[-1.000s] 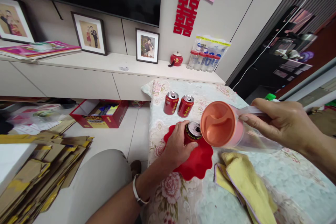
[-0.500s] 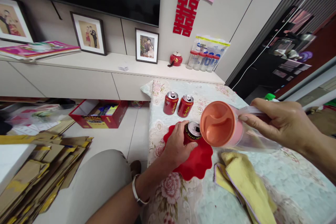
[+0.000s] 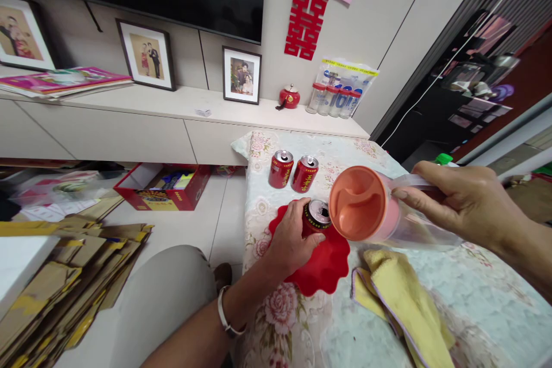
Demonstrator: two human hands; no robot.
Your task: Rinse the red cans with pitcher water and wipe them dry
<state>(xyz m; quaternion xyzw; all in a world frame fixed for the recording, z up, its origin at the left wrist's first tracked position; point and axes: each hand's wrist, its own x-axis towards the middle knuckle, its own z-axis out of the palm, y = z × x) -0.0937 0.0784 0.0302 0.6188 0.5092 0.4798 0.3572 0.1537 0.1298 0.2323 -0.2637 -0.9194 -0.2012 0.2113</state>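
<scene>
My left hand (image 3: 293, 241) is wrapped round an opened red drink can (image 3: 318, 215), which stands on a red scalloped plate (image 3: 330, 270). By its handle, my right hand (image 3: 457, 201) grips a clear pitcher with an orange lid (image 3: 359, 202). The pitcher is tipped over to the left, its lid close beside the can's top. Whether any liquid runs out cannot be made out. Two more red cans, a left one (image 3: 280, 170) and a right one (image 3: 305, 174), stand upright behind the plate with their tabs lifted.
A crumpled yellow cloth (image 3: 401, 293) lies on the floral tablecloth (image 3: 332, 333) below the pitcher. Behind the table, a white cabinet (image 3: 202, 98) bears framed photos, a red pot (image 3: 289, 97) and lidded jars. Flattened cardboard (image 3: 73, 282) and a red box (image 3: 166, 192) are on the floor.
</scene>
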